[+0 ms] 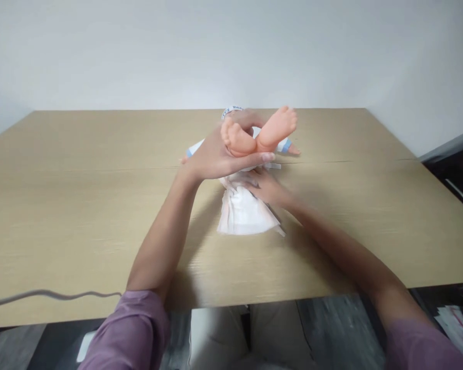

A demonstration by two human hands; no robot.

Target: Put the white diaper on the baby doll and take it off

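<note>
A baby doll (272,129) lies on its back on the wooden table (81,205), feet raised toward me. My left hand (219,156) is wrapped round the doll's ankles and holds both legs up. Under the doll's bottom lies a white diaper (243,210), spread out toward me. My right hand (268,187) rests on the diaper just below the raised legs, blurred by motion, its fingers pressed on the white material. The doll's arms in white sleeves with blue cuffs stick out to both sides. Its head is hidden behind the legs.
A grey cable (50,295) runs along the table's near left edge. A plain white wall (231,51) stands behind the table. A dark object (459,174) sits off the table's right side. My lap shows below the near edge.
</note>
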